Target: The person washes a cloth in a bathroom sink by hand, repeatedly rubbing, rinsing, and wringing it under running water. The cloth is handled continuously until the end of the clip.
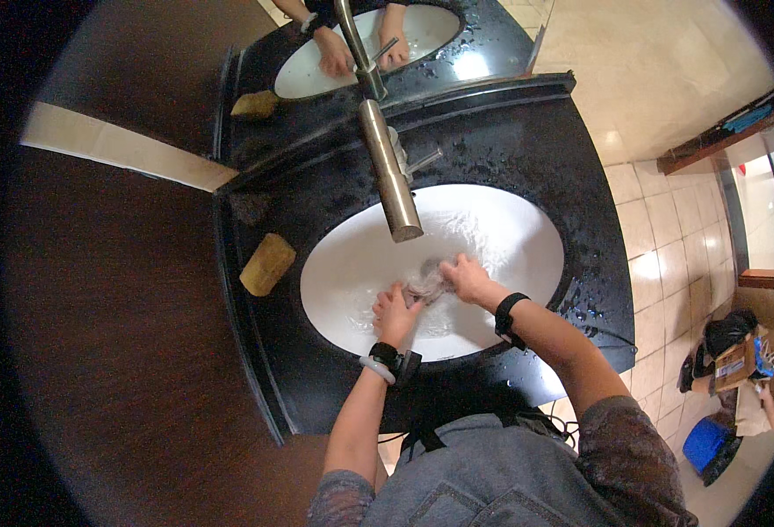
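My left hand (396,316) and my right hand (469,280) grip a wet greyish cloth (424,288) between them, low in a white oval washbasin (341,263). Water splashes around the cloth and spreads over the bowl. The steel faucet (387,171) reaches over the basin from behind, its spout end just above the hands. Its small lever (425,161) sticks out to the right. Blur and water hide the cloth's exact shape. Dark straps circle both wrists, and a pale band is on the left one.
A yellow sponge (267,265) lies on the wet black countertop (492,141), left of the basin. A mirror (420,76) behind reflects the basin and hands. Dark brown panelling (123,296) borders the left. At far right a person's arm (770,407) is near a cardboard box (734,363).
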### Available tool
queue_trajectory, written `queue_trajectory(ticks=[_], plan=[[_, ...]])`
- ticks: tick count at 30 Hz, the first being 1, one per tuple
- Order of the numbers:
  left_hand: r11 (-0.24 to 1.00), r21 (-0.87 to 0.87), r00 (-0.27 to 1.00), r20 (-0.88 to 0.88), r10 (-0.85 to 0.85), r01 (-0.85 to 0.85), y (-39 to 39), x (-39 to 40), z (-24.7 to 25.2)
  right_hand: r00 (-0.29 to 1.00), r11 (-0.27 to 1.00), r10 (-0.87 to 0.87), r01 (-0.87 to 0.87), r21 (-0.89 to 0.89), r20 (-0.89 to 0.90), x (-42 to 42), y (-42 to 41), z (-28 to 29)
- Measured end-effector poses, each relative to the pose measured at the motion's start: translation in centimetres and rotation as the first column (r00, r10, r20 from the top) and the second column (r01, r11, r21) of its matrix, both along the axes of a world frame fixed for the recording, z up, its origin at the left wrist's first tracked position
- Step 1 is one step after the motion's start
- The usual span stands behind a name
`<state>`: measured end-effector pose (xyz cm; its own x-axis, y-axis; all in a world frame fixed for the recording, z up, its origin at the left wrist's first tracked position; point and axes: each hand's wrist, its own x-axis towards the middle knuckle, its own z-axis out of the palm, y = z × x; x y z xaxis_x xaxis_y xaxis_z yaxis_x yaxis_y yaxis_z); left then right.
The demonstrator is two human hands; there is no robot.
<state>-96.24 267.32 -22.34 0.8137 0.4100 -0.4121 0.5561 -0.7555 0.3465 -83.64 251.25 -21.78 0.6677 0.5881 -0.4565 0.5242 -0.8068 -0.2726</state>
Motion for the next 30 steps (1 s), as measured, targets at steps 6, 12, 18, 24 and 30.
queue_trajectory(ticks=[6,12,18,24,30], plan=[[0.851,-0.494,0.98,-0.162,0.114,-0.18,1.1,1.5,0.7,0.894,0.829,-0.439,0.366,0.423,0.088,1.5,0.1,1.1],[0.265,-0.803,0.781,-0.348,0.519,-0.534,-0.6,1.8,1.0,0.952,0.902,-0.14,0.236,0.361,-0.273,2.3,0.2,0.0],[-0.237,-0.873,0.712,-0.486,0.506,-0.427,-0.5,2.3,0.4,0.752,0.621,-0.228,0.602,0.503,-0.618,-0.8,3.6,2.7],[-0.349,-0.888,0.67,-0.456,0.585,-0.3,-0.4,2.8,-1.5,0.995,0.741,-0.038,0.094,0.664,-0.098,-4.7,5.4,5.0],[-0.273,-0.907,0.653,-0.42,0.63,-0.32,-1.7,3.8,1.4,0.961,0.741,-0.246,0.271,0.615,-0.127,-2.6,6.1,4.3]])
